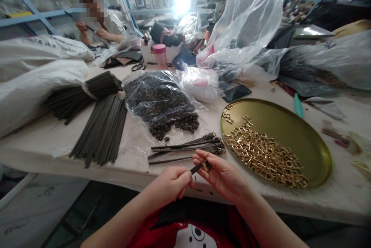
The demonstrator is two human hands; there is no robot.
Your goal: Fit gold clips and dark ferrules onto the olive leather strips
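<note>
My left hand [176, 182] pinches a narrow dark strap [197, 168], its short end sticking out to the right. Palm up beside it, my right hand [223, 176] holds a small dark loop [208, 164] at its half-curled fingers. The strap's tip is close to the loop; whether they touch I cannot tell. Just beyond my hands lie several straps with gold buckles [188, 146] at their right ends. A round gold tray [301, 134] to the right bears many gold rectangular buckles [263, 151]. Past the straps, a clear plastic bag [159, 95] spills small dark loops [188, 123].
At left lie a loose pile of dark straps [101, 128] and a tied bundle [87, 93], beside white sacks [40, 82]. A phone [237, 92], a pink-lidded jar [160, 56] and scissors [138, 66] are farther back. Another person [101, 28] sits across at left.
</note>
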